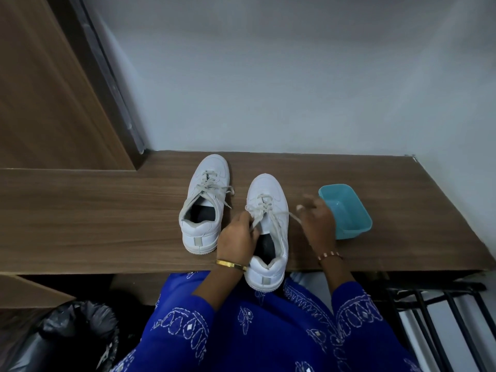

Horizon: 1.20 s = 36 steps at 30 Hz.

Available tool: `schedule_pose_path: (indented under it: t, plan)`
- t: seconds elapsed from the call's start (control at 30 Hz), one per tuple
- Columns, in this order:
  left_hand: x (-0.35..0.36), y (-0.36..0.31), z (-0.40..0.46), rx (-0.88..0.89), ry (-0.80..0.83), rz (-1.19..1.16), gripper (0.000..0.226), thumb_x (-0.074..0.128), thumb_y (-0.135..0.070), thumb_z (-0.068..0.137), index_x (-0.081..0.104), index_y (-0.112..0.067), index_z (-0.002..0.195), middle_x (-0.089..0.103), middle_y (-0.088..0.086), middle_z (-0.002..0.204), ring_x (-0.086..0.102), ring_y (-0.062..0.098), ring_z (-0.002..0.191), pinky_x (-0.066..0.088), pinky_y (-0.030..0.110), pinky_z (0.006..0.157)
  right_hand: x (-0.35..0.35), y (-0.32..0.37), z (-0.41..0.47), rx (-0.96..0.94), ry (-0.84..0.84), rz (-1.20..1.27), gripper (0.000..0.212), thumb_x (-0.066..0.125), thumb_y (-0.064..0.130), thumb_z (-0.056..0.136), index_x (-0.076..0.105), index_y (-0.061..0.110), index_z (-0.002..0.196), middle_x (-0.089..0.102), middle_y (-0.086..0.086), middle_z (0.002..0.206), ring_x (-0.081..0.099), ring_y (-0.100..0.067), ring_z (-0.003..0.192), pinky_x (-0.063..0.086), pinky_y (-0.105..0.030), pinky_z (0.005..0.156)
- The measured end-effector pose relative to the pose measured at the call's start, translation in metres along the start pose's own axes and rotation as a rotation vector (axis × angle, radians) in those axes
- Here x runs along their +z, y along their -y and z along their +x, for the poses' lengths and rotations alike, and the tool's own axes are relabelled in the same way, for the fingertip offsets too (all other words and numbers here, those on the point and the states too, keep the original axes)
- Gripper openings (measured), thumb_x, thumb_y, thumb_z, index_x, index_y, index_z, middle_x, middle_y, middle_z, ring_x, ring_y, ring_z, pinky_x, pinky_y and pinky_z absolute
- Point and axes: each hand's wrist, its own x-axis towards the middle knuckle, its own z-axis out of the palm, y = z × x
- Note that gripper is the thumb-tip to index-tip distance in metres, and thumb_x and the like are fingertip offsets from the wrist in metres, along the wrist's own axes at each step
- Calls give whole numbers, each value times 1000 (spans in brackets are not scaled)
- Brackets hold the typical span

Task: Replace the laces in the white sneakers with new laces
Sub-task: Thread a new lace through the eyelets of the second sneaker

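A wooden table [107, 210] against a grey wall carries two white sneakers; on the nearer sneaker [268, 226], the old lace [271, 210] is pinched by the left hand [236, 234] and drawn sideways by the blurred right hand [316, 221]; each crossing is best loosened before pulling

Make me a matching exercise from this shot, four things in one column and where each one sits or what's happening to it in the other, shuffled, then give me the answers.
Things
1. far sneaker
2. near sneaker
3. teal tub
4. black bin bag

States
A. heel overhangs the desk edge, lace held by both hands
B. below the desk, lower left
C. laced, untouched, left of the other shoe
D. on the desk beside the right hand

Pairs: 1-C, 2-A, 3-D, 4-B
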Motion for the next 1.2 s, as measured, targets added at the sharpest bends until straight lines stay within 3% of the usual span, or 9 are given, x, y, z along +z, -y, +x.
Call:
schedule_pose_path:
  t: [0.13, 0.27, 0.5, 0.57, 0.63, 0.77, 0.87, 1.0, 1.2]
  plan:
    - [-2, -1, -1, -2, -2, 0, 16, 51, -15, 88, 52, 0, 93, 58, 19, 94, 56, 38, 81, 34, 35, 60, 22, 10, -10, -129, 316, -194, 18, 53, 20, 92, 65, 8, 99, 66, -7, 88, 56, -17, 77, 36, -21, 59]
    - [-1, 0, -1, -1, -20, -11, 15, 53, -13, 87, 53, 1, 93, 59, 20, 91, 57, 40, 78, 37, 37, 59, 18, 4, -9, -139, 211, -226, 14, 52, 16, 92, 58, 6, 83, 55, -4, 73, 50, -17, 68, 36, -25, 60]
    - [1, 2, 0, 4, -28, 0, 15, 53, -15, 87, 52, -1, 91, 59, 17, 89, 57, 37, 76, 37, 36, 59, -9, -19, -1, 134, -198, -33, 18, 48, 7, 92, 53, 9, 75, 52, -3, 75, 52, -21, 78, 35, -24, 57]
    - [2, 2, 0, 4, -28, -9, 15, 53, -15, 87, 52, -1, 91, 59, 17, 90, 57, 37, 77, 37, 36, 59, -6, -10, -5, 116, -147, 9, 12, 52, 7, 90, 60, 4, 99, 58, -6, 89, 55, -21, 83, 38, -23, 68]
    - [2, 1, 0, 0, -27, -11, 14, 53, -14, 86, 52, 0, 91, 59, 17, 90, 57, 37, 77, 35, 35, 58, 3, -3, -7, 16, -6, -13, 27, 56, 10, 89, 59, 6, 116, 62, -4, 100, 58, -19, 89, 41, -24, 76]
    - [1, 1, -1, -9, -18, 0, 15, 52, -15, 87, 52, -1, 92, 59, 17, 92, 57, 37, 80, 34, 35, 59, 22, 2, -11, -108, 269, -111, 18, 55, 15, 91, 64, 4, 101, 64, -3, 88, 56, -15, 80, 37, -19, 68]
    - [1, 1, -1, -8, -23, -8, 16, 52, -15, 88, 52, -1, 92, 59, 17, 91, 56, 37, 80, 33, 34, 59, 22, -3, -13, -119, 188, -162, 15, 56, 14, 90, 62, 3, 84, 60, -7, 72, 52, -18, 68, 33, -22, 60]
    - [2, 0, -1, -3, -32, -3, 15, 51, -16, 88, 53, -2, 92, 60, 16, 90, 56, 35, 79, 31, 31, 57, 20, -10, -12, -66, 95, -192, 13, 56, 12, 90, 62, 2, 86, 59, -6, 80, 51, -15, 74, 32, -22, 62]
    - [2, 4, -1, 29, -60, -18, 22, 53, -28, 91, 55, -7, 92, 61, 9, 85, 58, 27, 76, 33, 29, 55, 12, 7, -13, 126, 43, 127, 13, 56, 18, 90, 46, 10, 85, 48, 4, 69, 46, -13, 65, 35, -23, 56]
